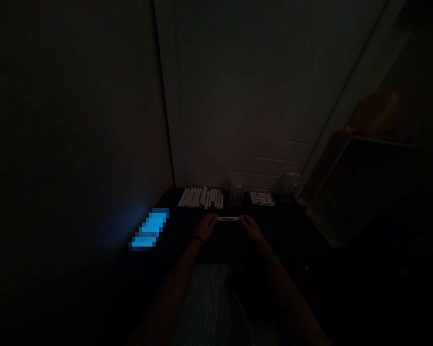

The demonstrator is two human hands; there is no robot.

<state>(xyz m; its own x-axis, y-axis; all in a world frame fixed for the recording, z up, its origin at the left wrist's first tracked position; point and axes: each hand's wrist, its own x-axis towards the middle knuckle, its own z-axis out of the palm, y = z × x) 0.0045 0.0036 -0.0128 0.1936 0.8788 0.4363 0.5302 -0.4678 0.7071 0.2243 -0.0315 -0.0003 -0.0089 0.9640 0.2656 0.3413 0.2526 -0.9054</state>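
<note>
A white marker [228, 218] with dark print is held level between my two hands, above the dark table. My left hand [205, 227] pinches its left end, and my right hand [250, 226] grips the right end. Just beyond my left hand lies a row of several white markers [198, 197], side by side, with coloured bits at their near ends. The room is very dim, so finger details are hard to make out.
On the dark table [274, 230], a clear plastic case [237, 193], a flat printed white pack [262, 198] and another clear container [291, 185] stand along the wall. A glowing blue, pixelated screen [150, 229] is at left. A shelf unit [350, 139] stands at right.
</note>
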